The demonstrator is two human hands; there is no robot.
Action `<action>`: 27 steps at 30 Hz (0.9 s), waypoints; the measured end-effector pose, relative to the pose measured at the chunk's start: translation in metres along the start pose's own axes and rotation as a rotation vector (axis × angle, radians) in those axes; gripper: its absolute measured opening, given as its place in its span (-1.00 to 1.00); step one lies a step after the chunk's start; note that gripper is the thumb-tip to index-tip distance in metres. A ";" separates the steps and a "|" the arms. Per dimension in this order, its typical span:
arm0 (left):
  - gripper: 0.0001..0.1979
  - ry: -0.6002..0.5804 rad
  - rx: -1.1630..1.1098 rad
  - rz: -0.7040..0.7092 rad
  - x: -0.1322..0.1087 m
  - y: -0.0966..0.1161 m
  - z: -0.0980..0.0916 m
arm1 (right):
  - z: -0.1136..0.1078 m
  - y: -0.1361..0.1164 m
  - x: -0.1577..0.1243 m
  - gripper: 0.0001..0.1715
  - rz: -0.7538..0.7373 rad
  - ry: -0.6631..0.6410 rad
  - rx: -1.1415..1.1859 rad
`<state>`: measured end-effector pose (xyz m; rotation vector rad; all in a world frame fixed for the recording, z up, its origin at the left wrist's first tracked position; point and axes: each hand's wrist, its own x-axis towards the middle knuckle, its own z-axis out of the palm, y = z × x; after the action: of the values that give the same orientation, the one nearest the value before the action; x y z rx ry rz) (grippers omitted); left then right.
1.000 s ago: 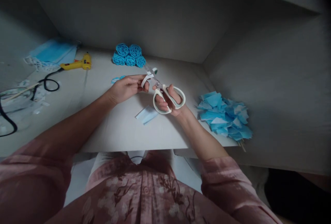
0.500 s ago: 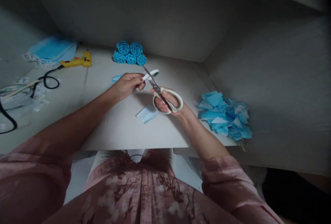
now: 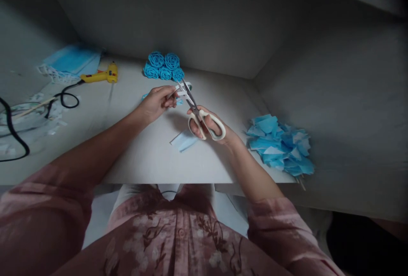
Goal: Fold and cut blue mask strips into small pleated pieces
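Observation:
My left hand (image 3: 157,102) pinches a narrow white strip (image 3: 182,94) between thumb and fingers; the strip curls back in a loop. My right hand (image 3: 227,135) grips scissors (image 3: 194,108) by their cream-white handles. Their blades are parted and point away from me, right at the strip; whether they cut into it cannot be made out. On the table under the scissors lies a flat pale-blue piece (image 3: 184,140), partly hidden by the handle. Small blue bits (image 3: 144,96) show behind my left hand.
Several blue rosettes (image 3: 164,66) are stacked against the back wall. Blue face masks (image 3: 72,60), a yellow glue gun (image 3: 102,75) with black cord (image 3: 69,101) and white scraps (image 3: 51,125) lie left. Blue leaf-like pieces on sticks (image 3: 282,144) are bunched at right.
The scissors have swung more upright and their handles have spread. The white strip has shifted between the blades. My left hand stays closed on it; the whole view has moved slightly.

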<state>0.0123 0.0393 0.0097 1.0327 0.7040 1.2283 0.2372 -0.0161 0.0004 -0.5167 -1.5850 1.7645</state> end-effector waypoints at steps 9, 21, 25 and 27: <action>-0.39 0.033 0.003 -0.059 0.005 0.005 0.000 | -0.005 0.007 0.002 -0.10 0.081 -0.064 0.138; -0.36 -0.072 -0.025 -0.184 0.002 -0.002 0.001 | -0.006 0.014 0.002 -0.17 0.088 -0.116 0.173; -0.39 -0.104 -0.034 -0.184 -0.001 -0.002 0.004 | -0.005 0.014 0.004 -0.15 0.077 -0.109 0.178; -0.39 -0.126 -0.038 -0.176 -0.001 -0.002 0.005 | -0.005 0.014 0.004 -0.14 0.074 -0.107 0.189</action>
<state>0.0171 0.0372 0.0091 0.9867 0.6566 1.0117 0.2348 -0.0101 -0.0136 -0.4002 -1.4672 2.0028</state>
